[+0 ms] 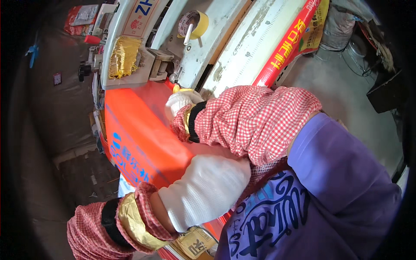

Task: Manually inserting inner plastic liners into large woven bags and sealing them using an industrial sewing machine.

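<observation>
Two gloved hands press an orange woven bag (143, 134) at the sewing machine (130, 52).
Bag looks thin, floppy, slippery; left hand (203, 188) lies flat, fingers released; right hand (182, 103) fingers unclear; hold the edge.

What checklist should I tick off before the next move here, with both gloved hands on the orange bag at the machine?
1. Left hand flat on the orange bag: ok, its white glove lies on the bag's near end.
2. Right hand at the bag's far end, close to the white machine head: ok, though its fingertips are hidden.
3. Bag lying flat with no folds: cannot tell, the arms cover much of it.
4. Red checked sleeve away from the machine head: ok, it stays over the bag.
5. Roll of yellow tape out of the way: ok, it sits on the machine top beyond the hands.
</observation>
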### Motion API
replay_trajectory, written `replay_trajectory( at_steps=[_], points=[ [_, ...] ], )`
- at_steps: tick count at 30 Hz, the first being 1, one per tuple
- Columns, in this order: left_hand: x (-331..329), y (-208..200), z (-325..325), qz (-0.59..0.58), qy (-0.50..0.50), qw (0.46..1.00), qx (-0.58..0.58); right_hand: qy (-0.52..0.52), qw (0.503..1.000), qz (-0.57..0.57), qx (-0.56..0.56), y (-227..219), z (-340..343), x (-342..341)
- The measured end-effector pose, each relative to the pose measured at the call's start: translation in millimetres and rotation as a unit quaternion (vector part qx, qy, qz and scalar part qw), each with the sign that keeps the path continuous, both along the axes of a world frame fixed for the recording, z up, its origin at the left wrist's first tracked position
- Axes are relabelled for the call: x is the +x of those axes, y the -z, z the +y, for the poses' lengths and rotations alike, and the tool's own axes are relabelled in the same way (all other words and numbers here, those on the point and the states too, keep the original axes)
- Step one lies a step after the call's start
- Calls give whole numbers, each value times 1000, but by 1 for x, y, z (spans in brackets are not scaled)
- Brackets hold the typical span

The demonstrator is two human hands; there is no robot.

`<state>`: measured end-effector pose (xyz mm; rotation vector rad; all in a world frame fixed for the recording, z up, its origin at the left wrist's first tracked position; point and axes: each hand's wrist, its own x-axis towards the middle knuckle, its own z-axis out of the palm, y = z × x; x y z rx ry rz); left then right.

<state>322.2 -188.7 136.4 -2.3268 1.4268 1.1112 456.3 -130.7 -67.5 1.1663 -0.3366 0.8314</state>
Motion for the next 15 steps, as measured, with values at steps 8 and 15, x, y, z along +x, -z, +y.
replay_trajectory(
  at_steps=[8, 15],
  points=[
    [42, -58, 8, -2, 14, 989, 144, 420, -170, -509, -732, -38, -48, -35],
    [50, -74, 47, 1, 68, 997, -20, 500, -394, -244, -732, -40, -68, -81]
  ],
)
